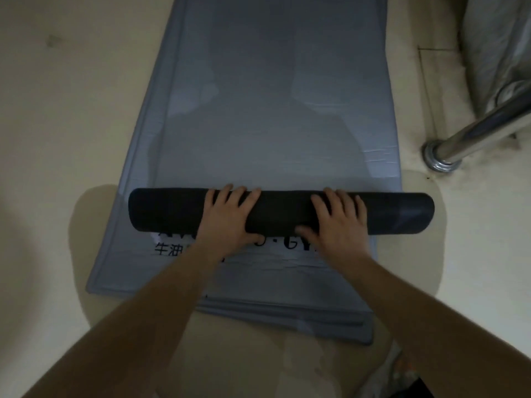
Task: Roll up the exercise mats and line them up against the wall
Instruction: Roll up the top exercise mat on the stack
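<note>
A dark rolled mat lies crosswise on a flat grey-blue exercise mat spread over the cream floor. The roll is a tight cylinder, wider than the flat mat at its right end, where a paler grey patch shows on its skin.

Both hands rest on top of the roll, palms down. The left hand sits just left of the roll's middle, and the right hand just right of it. On each, the fingers are spread and draped over the roll's curve to its far side, with the thumb on its near side. They press on it and are not clenched round it.

Just in front of the roll, black lettering is printed on the grey mat, partly hidden by the roll and the wrists. Further in front, several layered mat edges show at the near end.

Beyond the roll's right end, a shiny metal pole meets the floor at a round base, with pale crumpled fabric beyond it.
</note>
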